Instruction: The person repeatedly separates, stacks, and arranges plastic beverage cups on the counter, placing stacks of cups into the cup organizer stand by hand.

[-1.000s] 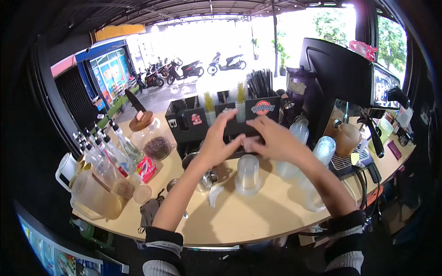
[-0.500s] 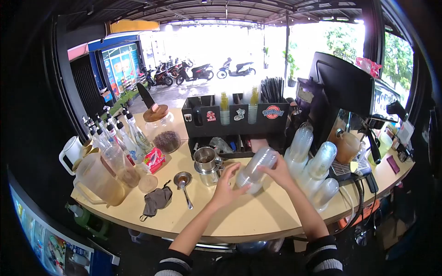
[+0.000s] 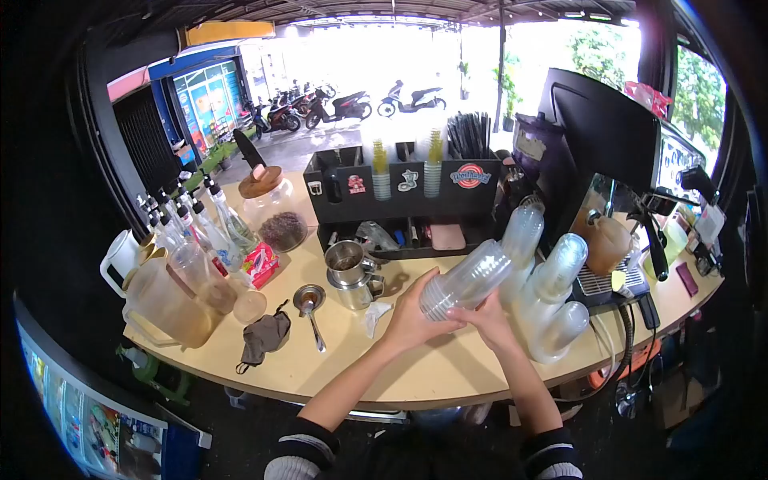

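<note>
Now both hands grip a tilted stack of clear plastic cups (image 3: 472,276) over the middle of the table (image 3: 384,376), its ridged rims toward the lower left. The left hand (image 3: 408,316) curls round the rim end, while the right hand (image 3: 490,320) clasps the near side, thumb pointing toward the rims. Just right stand more upturned cups (image 3: 558,272); to the left are a white crumpled tissue (image 3: 376,318) and a metal drip filter (image 3: 350,276). Behind sits a black organizer (image 3: 440,210), with straws (image 3: 469,136) upright at its right end.
</note>
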Tool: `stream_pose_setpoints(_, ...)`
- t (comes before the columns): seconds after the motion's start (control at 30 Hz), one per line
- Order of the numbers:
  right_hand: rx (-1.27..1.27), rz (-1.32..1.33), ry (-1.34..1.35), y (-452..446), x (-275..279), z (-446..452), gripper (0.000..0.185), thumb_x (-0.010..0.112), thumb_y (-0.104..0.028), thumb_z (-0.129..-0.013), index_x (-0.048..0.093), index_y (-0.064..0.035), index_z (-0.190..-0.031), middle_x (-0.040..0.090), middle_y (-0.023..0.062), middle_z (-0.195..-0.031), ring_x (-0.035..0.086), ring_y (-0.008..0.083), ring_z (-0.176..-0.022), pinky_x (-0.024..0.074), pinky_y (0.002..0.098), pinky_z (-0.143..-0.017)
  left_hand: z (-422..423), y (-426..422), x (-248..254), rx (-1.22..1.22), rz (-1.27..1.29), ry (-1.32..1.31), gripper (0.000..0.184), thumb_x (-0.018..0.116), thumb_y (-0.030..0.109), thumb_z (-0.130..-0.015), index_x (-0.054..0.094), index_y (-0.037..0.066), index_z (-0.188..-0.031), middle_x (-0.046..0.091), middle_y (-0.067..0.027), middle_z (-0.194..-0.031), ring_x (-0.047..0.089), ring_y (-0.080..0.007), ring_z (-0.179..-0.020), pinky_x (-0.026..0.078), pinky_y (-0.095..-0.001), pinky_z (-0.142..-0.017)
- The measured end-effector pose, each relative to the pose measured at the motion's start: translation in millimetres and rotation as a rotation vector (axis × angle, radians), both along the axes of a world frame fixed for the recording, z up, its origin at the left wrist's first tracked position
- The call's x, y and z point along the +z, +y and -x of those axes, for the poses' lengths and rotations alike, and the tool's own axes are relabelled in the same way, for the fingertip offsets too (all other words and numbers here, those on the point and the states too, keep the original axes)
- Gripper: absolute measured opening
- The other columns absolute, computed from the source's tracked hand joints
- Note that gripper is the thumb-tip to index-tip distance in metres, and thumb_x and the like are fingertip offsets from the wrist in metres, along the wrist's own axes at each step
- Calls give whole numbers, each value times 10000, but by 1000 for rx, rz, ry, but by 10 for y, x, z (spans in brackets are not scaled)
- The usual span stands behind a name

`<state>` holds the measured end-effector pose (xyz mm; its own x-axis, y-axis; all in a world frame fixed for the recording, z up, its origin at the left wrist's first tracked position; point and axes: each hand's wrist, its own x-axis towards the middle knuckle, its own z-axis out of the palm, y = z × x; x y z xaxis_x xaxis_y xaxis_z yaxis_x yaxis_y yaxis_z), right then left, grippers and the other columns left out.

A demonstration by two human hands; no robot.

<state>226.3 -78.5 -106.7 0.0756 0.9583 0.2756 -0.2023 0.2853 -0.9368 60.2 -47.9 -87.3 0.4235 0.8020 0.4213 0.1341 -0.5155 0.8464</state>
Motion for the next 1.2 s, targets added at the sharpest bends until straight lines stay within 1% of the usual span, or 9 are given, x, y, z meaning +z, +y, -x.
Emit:
stream_pose_setpoints(0.3,-281,-221,93,-52,122,-270,1044,821,-68,-584,122,-40,-1359,379,145,-1258,438,247,-1167,388,388,-976,-171,94,-410,2,-80,33,876,858,314,-538,432,-17,-1227,520,-170,-1149,538,-264,-1059,432,-361,-910)
stream_pose_setpoints(0.57,-530,-450,-705,-288,447,-144,888,766,-102,-590,282,-31,-1332,404,179,-1263,402,314,-1209,334,405,-1009,-159,117,-593,-27,-29,172,858,847,341,-567,376,-5,-1195,482,-185,-1157,523,-285,-1070,442,-380,-883)
stream_pose_setpoints(0.67,-579,-607,-892,-243,457,-72,882,756,-84,-550,325,-52,-1319,395,168,-1290,375,358,-1223,314,437,-1022,-119,178,-675,-83,3,142,907,847,336,-565,347,10,-1249,455,-191,-1219,482,-300,-1130,409,-400,-920)
stream_pose_setpoints(0.73,-576,-653,-923,-211,475,-13,895,756,-86,-547,321,-74,-1328,390,165,-1299,367,366,-1227,312,450,-1021,-97,200,-659,-83,-249,257,954,836,361,-570,322,17,-1296,447,-195,-1251,424,-308,-1195,358,-435,-968)
stream_pose_setpoints(0.87,-576,-706,-1006,-187,534,75,855,727,-65,-570,345,-122,-1332,385,158,-1313,358,378,-1233,313,477,-1015,29,267,-627,-192,-200,443,1002,818,391,-579,282,30,-1345,412,-188,-1298,377,-299,-1240,301,-460,-1019)
stream_pose_setpoints(0.97,-686,-758,-1167,-133,514,77,794,682,-23,-593,381,-133,-1320,384,159,-1319,355,374,-1238,309,481,-1018,302,62,-211,-19,-278,196,1015,817,392,-577,272,32,-1354,377,-178,-1324,372,-283,-1244,301,-440,-1033)
stream_pose_setpoints(1.03,-701,-809,-1214,-94,525,178,787,664,-4,-592,391,-134,-1318,378,162,-1326,355,374,-1239,309,487,-1018,414,-105,82,-77,-89,-355,1039,837,358,-564,259,28,-1362,365,-168,-1315,375,-279,-1236,316,-406,-1031)
stream_pose_setpoints(1.1,-702,-866,-1265,-71,530,309,782,647,16,-591,400,-134,-1317,372,165,-1334,356,373,-1241,308,494,-1019,499,-188,273,18,-207,-194,972,838,311,-586,288,16,-1332,401,-153,-1265,398,-275,-1211,350,-387,-1004)
stream_pose_setpoints(1.2,-578,-848,-1131,-102,627,476,766,650,11,-631,370,-99,-1335,359,190,-1342,342,386,-1249,293,489,-1031,587,-254,381,128,-39,-238,747,785,139,-676,342,24,-1267,453,-114,-1209,470,-215,-1136,415,-346,-947)
